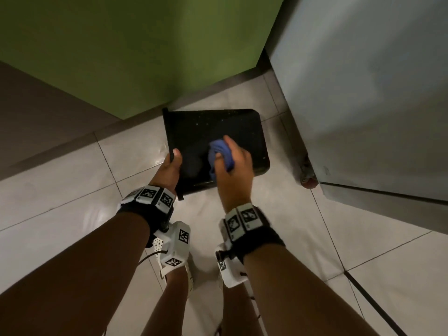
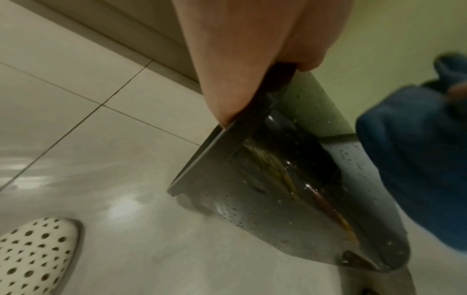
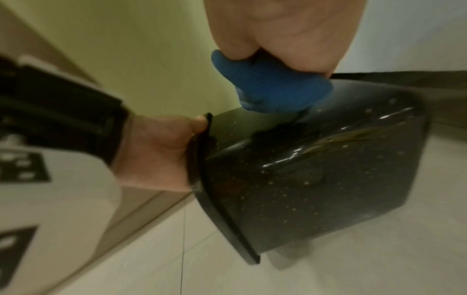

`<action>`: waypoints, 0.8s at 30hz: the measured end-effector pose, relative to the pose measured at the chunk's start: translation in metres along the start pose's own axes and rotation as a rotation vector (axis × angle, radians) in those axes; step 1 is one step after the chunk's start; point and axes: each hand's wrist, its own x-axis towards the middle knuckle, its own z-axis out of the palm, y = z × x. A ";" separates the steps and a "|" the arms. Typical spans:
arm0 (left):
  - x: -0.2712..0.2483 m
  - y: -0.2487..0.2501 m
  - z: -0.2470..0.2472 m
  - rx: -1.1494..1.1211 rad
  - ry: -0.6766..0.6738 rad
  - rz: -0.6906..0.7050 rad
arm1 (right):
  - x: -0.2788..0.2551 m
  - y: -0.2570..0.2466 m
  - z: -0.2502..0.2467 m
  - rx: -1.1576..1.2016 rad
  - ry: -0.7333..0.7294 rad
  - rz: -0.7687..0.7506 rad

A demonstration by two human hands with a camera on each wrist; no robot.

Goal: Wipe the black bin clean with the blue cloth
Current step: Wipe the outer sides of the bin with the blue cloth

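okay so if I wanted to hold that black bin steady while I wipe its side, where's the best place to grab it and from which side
Probably by the flat rim at its open end, coming from the left. The black bin is tipped on its side, so that lip juts out like a handle; the left hand already has its grip there, thumb over the edge. That leaves the broad upper wall free for the right hand and its blue cloth.
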 end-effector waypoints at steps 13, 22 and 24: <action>0.006 -0.004 -0.025 0.028 0.098 -0.017 | -0.011 0.035 0.073 -1.108 -0.170 -0.389; 0.020 -0.002 -0.016 0.108 0.284 0.314 | 0.003 0.049 0.077 -1.026 -0.238 -0.498; 0.021 -0.001 -0.017 0.159 0.299 0.370 | 0.007 0.049 0.078 -1.001 -0.216 -0.513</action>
